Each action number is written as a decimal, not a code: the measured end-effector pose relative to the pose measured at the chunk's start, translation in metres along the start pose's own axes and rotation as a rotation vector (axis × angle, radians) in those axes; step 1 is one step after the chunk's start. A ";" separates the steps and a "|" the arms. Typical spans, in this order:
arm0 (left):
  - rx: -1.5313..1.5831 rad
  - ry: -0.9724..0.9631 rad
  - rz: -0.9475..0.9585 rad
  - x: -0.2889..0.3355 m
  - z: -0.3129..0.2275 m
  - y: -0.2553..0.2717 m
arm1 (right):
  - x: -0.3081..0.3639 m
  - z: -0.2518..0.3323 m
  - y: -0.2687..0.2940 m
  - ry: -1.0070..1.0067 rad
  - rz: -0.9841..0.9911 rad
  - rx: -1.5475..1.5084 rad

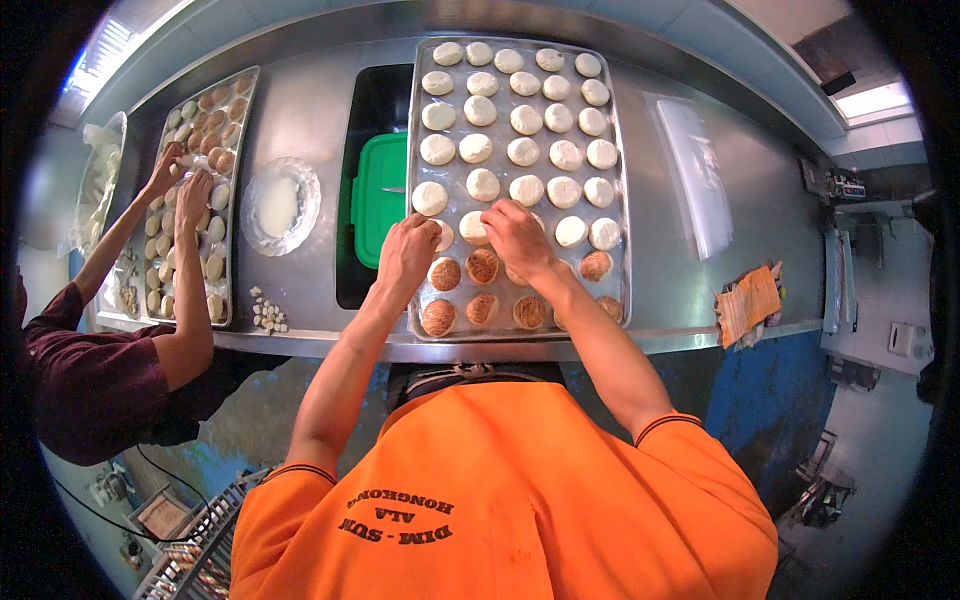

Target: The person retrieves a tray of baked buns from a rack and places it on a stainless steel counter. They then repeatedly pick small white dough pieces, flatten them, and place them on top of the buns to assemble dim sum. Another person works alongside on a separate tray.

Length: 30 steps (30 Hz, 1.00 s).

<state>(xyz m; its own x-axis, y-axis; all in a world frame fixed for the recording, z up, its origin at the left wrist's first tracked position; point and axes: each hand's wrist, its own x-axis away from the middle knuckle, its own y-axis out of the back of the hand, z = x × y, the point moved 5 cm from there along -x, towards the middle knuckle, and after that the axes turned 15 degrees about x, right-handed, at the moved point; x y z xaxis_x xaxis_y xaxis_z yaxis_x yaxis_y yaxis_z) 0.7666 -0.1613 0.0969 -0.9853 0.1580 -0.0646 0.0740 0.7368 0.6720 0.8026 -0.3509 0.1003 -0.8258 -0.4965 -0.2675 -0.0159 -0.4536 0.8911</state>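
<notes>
A large metal tray [618, 130] lined with clear plastic lies in front of me, holding rows of pale round dough buns [526, 189]. In its near rows several buns have brown, textured tops [438, 318]. Over the third row from the near edge, at the tray's left side, my left hand [408, 252] has its fingers curled closed against a pale bun [443, 236]. To its right, my right hand [520, 240] is closed, fingertips pinched together at the edge of another pale bun [473, 228]. What either set of fingertips grips is too small to make out. My right hand and forearm cover some buns.
Left of the tray, a green plastic lid or container [380, 200] sits in a dark recess. Beyond are a clear plate [283, 205], small dough bits [268, 314] and a co-worker's hands [180, 190] over another tray [243, 130]. Plastic sheets [695, 180] and an orange cloth [748, 305] lie right.
</notes>
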 end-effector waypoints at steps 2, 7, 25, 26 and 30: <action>0.026 -0.027 -0.045 0.002 -0.003 -0.002 | -0.001 -0.001 -0.012 0.043 0.037 0.077; 0.079 -0.017 -0.097 0.004 -0.006 -0.004 | 0.003 -0.005 -0.025 0.028 0.170 0.140; 0.028 0.243 -0.042 0.004 -0.001 0.003 | -0.011 0.006 -0.022 -0.118 0.462 0.101; 0.041 0.211 -0.025 0.002 -0.004 -0.002 | -0.008 0.002 -0.020 -0.132 0.472 0.092; -0.018 0.190 0.043 0.000 -0.014 -0.013 | -0.005 -0.010 -0.004 -0.182 0.307 -0.024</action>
<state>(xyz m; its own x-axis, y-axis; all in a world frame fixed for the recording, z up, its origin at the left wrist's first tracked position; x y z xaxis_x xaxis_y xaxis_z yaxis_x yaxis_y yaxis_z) 0.7638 -0.1802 0.0981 -0.9927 0.0612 0.1038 0.1159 0.7197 0.6846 0.8121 -0.3541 0.0942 -0.8768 -0.4737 0.0827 0.2600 -0.3222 0.9103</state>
